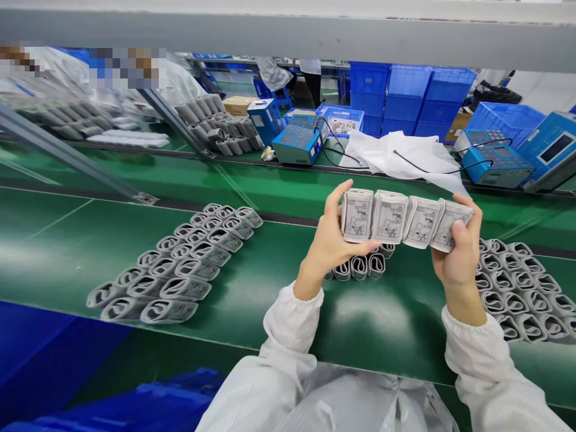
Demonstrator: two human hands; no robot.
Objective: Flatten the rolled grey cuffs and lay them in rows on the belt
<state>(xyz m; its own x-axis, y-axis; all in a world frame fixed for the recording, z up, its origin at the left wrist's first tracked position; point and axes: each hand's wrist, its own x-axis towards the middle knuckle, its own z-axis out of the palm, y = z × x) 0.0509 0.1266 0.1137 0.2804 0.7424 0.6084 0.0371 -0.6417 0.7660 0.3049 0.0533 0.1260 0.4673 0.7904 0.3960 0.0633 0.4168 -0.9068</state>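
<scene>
White sleeves [288, 327] lead to the left hand [333, 237] and right hand [456, 252], both gripping four rolled cuffs [407, 219] above the green tabletop [58, 252]. Many more gray cuffs [175, 270] sit in rows, so much looks left to do.

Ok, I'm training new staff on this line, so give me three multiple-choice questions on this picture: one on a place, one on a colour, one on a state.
1. Where are the four rolled cuffs?
A) in the person's hands
B) inside a crate
C) on the floor

2. What colour are the crates stacked behind the belt?
A) red
B) blue
C) yellow

3. What is on the left hand?
A) a rubber glove
B) nothing, it is bare
C) a bandage

Answers:
1. A: the left hand and right hand hold them up over the green belt.
2. B: the stacks show blue sides.
3. B: no glove shows, and the white sleeve ends at the wrist.
</scene>
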